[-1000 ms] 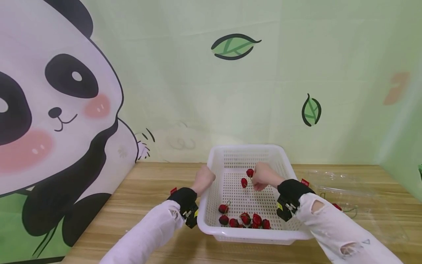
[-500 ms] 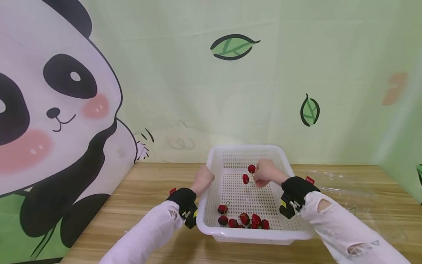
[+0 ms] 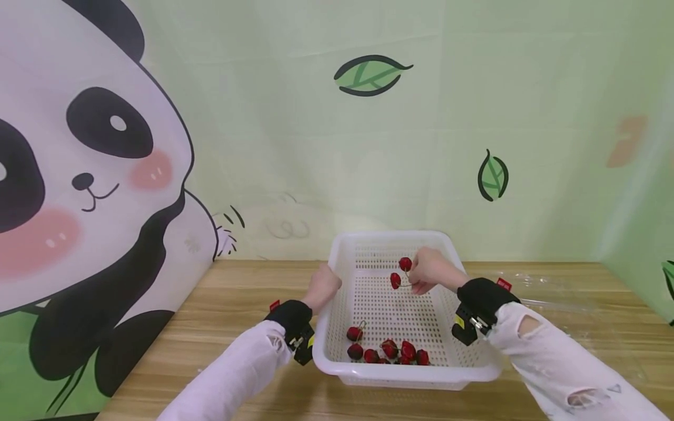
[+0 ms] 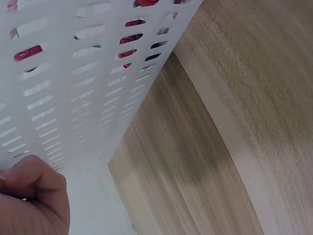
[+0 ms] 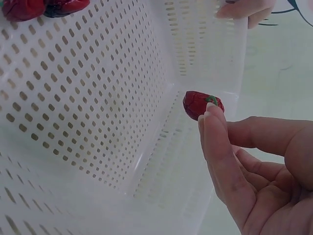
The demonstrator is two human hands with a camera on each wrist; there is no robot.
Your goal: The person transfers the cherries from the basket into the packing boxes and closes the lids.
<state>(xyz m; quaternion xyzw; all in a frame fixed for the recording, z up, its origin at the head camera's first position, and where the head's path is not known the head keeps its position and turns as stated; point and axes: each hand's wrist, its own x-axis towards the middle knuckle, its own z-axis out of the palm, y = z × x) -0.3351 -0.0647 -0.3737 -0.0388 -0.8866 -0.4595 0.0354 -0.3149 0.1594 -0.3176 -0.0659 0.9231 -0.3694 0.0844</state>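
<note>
2 held cherries [image 3: 405, 264], illegible tags [image 3: 504, 284]

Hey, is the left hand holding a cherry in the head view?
No, the left hand grips the rim of the white basket.

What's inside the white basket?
Red cherries lie on its floor along the near side; the near rim partly hides some, so no sure count. The right hand holds two more cherries by their stems, covering what is directly behind it.
</note>
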